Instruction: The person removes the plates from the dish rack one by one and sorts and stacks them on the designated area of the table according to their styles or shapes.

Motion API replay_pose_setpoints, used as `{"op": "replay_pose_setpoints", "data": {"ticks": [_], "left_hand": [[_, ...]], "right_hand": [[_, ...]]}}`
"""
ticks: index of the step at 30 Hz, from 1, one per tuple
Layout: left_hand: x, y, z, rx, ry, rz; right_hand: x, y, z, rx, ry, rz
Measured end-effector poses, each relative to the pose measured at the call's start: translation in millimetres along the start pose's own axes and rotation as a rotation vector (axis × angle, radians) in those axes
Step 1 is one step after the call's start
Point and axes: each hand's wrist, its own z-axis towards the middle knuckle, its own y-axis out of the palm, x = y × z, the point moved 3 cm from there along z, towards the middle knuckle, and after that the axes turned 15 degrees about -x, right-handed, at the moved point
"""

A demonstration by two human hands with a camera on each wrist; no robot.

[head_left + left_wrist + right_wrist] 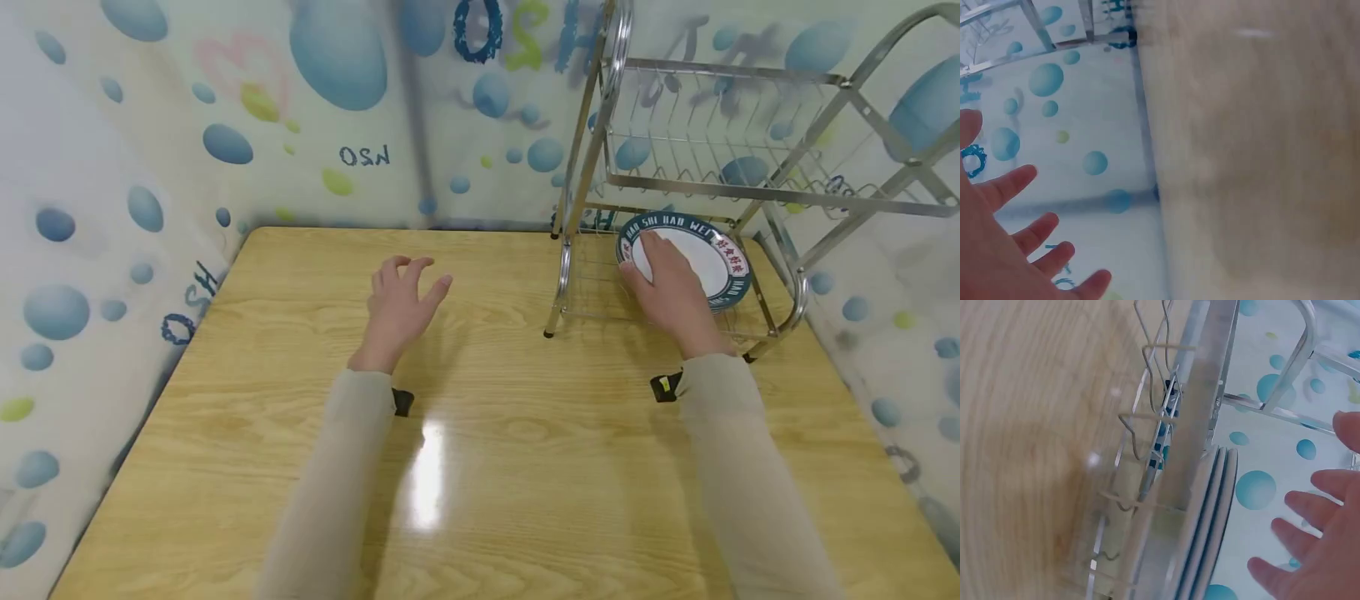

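Observation:
A round plate (705, 254) with a white middle and a dark green lettered rim lies in the lower tier of the metal dish rack (738, 190). Seen edge-on in the right wrist view, several plates (1213, 519) are stacked there. My right hand (671, 287) is over the top plate, overlapping its left part in the head view; in the right wrist view its fingers spread apart from the stack's edges. Over the table, left of the rack, my left hand (397, 312) hovers with loosely bent, spread fingers and holds nothing.
The rack's wire upper tier (690, 158) overhangs the plates. Its feet stand at the back right of the wooden table (517, 467). A patterned cloth wall (480, 142) rises right behind the table's back edge, and more of it borders both sides.

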Motion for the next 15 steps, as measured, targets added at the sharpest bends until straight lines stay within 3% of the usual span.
{"op": "replay_pose_setpoints", "data": {"ticks": [7,9,12,13,15], "left_hand": [[-7.9,22.0,-1.5,0.036,0.119,-0.322],[-11.4,27.5,-1.1,0.06,0.111,-0.371],[-20.7,35.6,-2.4,0.08,0.05,-0.458],[-23.7,37.7,-2.4,0.08,0.053,-0.513],[-28.6,41.8,-2.2,0.044,0.11,-0.715]], "right_hand": [[3.9,3.8,-16.8,0.126,0.036,0.198],[4.3,6.1,-21.3,0.168,0.018,0.269],[4.5,12.9,-25.7,0.229,-0.029,0.39],[5.1,15.9,-26.1,0.252,-0.046,0.425],[7.2,22.4,-26.3,0.299,-0.084,0.509]]}}
